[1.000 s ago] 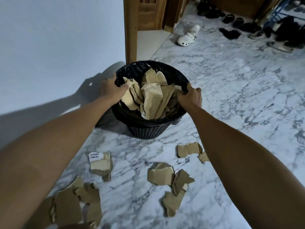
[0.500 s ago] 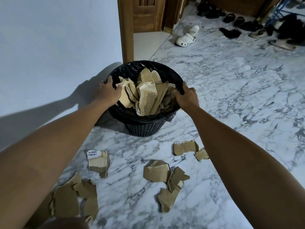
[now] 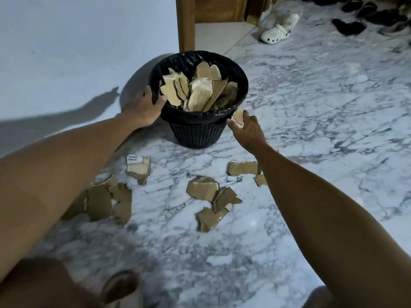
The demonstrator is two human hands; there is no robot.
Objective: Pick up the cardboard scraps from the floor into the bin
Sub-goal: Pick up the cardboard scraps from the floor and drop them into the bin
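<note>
A black mesh bin (image 3: 195, 132) with a black liner stands on the marble floor, stuffed with cardboard scraps (image 3: 195, 90). My left hand (image 3: 142, 107) grips its left rim, thumb inside. My right hand (image 3: 248, 130) is off the rim, just right of the bin, with a small blurred scrap (image 3: 239, 115) between thumb and fingers. Loose scraps lie on the floor nearer me: a labelled piece (image 3: 138, 167), a left pile (image 3: 111, 201), a centre cluster (image 3: 203, 191) and two pieces beside my right forearm (image 3: 243, 168).
A pale wall runs along the left, ending at a wooden door frame (image 3: 185, 23) right behind the bin. A white clog (image 3: 280, 30) and several dark shoes (image 3: 349, 25) sit at the far right. My knees show at the bottom edge.
My right hand has let go of the bin's right rim and dropped beside it, now with a small scrap at its fingers. My left hand stays on the rim.
</note>
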